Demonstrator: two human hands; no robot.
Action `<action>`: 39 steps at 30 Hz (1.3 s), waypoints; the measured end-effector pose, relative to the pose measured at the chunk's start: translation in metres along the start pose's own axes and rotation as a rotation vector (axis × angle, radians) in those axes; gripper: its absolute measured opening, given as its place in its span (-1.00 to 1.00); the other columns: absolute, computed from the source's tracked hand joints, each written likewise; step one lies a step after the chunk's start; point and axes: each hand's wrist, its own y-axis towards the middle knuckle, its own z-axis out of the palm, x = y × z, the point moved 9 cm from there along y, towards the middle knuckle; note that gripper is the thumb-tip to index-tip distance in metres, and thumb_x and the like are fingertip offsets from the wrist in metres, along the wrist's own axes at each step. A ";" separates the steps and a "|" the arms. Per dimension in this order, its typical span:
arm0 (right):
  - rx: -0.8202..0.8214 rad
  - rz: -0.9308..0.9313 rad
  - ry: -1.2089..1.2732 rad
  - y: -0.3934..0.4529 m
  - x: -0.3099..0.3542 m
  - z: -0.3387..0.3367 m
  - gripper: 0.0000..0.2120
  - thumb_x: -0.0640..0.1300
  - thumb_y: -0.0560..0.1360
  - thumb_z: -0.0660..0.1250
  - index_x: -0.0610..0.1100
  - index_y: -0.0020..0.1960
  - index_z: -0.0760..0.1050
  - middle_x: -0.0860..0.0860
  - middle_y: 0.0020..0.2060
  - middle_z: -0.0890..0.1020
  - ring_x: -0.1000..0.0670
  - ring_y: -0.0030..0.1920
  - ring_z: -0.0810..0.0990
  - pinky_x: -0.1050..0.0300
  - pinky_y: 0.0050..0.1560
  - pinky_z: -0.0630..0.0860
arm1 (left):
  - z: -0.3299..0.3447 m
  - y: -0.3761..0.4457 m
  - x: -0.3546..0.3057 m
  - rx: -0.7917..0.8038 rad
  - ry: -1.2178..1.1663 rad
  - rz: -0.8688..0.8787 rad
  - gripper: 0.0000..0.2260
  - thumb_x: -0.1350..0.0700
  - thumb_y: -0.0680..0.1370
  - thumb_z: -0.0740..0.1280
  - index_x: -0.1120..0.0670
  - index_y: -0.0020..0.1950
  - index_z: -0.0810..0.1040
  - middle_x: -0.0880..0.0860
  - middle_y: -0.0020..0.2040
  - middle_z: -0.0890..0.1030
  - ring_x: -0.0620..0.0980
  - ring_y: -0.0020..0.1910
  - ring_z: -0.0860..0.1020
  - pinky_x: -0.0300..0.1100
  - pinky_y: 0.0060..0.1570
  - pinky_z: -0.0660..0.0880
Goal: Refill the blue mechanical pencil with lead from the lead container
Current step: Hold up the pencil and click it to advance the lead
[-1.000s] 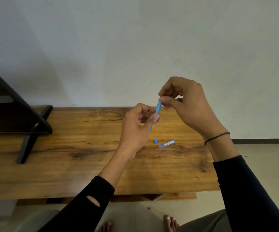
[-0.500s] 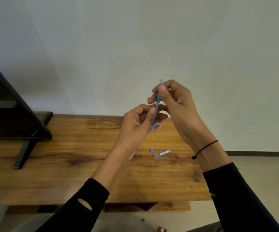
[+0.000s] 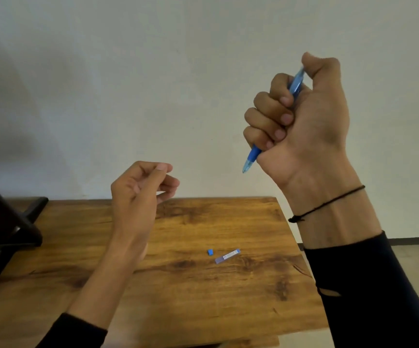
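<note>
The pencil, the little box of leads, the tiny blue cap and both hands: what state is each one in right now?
Pencil: gripped in the fist, tip pointing down, thumb on its top end.
Right hand: raised, closed around the pencil.
Left hand: raised over the table, fingers loosely curled; nothing visible in it.
Box of leads: lying flat on the table, untouched.
Blue cap: lying loose beside the box.
</note>
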 end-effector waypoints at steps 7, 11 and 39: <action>-0.029 0.041 -0.041 -0.009 -0.002 0.004 -0.53 0.13 0.65 0.07 -0.06 -0.37 0.11 0.05 -0.49 0.09 0.03 -0.46 -0.03 0.15 -0.47 -0.01 | 0.010 -0.005 -0.009 0.043 0.024 0.049 -0.88 0.17 0.68 0.37 0.17 0.04 0.70 0.03 -0.21 0.74 -0.05 -0.14 0.72 -0.08 0.01 0.73; -0.024 0.046 -0.058 -0.011 0.001 0.007 -0.54 0.12 0.64 0.07 -0.05 -0.36 0.10 0.05 -0.49 0.09 0.03 -0.47 -0.03 0.16 -0.48 -0.01 | 0.007 -0.003 -0.010 0.025 0.019 0.053 -0.87 0.17 0.68 0.38 0.21 0.06 0.69 0.03 -0.22 0.73 -0.03 -0.14 0.71 -0.08 0.01 0.73; -0.037 0.085 -0.125 -0.012 -0.006 0.007 -0.53 0.11 0.65 0.08 -0.05 -0.37 0.11 0.05 -0.50 0.11 0.04 -0.47 -0.02 0.19 -0.50 0.01 | 0.012 -0.007 -0.003 0.046 0.034 0.029 -0.89 0.17 0.67 0.38 0.13 0.03 0.70 0.01 -0.22 0.75 -0.03 -0.14 0.71 -0.05 0.03 0.72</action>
